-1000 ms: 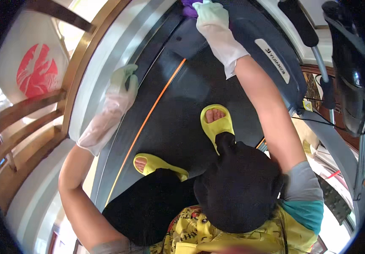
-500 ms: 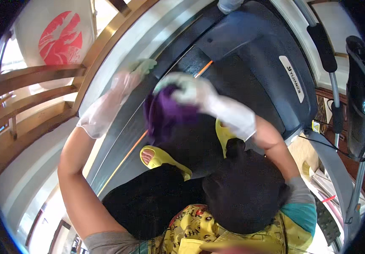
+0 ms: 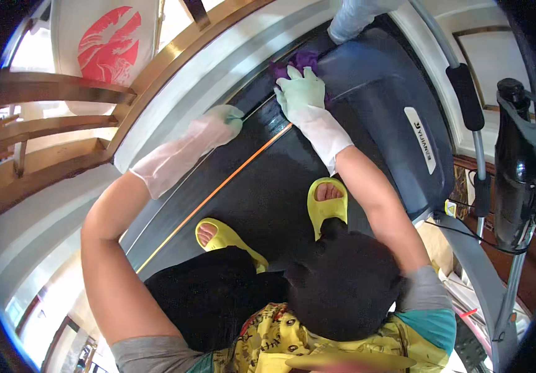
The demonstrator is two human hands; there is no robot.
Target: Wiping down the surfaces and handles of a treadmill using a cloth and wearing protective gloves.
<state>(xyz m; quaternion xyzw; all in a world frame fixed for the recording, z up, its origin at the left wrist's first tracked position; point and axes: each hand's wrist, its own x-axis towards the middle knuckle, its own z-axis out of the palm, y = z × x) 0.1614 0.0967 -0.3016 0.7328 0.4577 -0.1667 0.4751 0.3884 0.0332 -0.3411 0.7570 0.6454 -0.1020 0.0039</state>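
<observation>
My right hand, in a pale green and white rubber glove, presses a bunched purple cloth onto the treadmill deck beside the motor cover. Its fingers curve over the near side of the cloth, which is partly hidden under them. My left hand, gloved the same way, rests on the dark side rail of the treadmill with its fingers drawn together. No object shows in it. A wet sheen lies on the deck near an orange line.
My feet in yellow slides stand on the black belt. Grey-wrapped tubing rises at the far end. To the right are a metal post with a foam grip and a black cylinder. Wooden railing borders the left.
My right hand has carried the purple cloth forward from above the belt down onto the deck's far end. My left hand has shifted slightly right and nearer along the side rail.
</observation>
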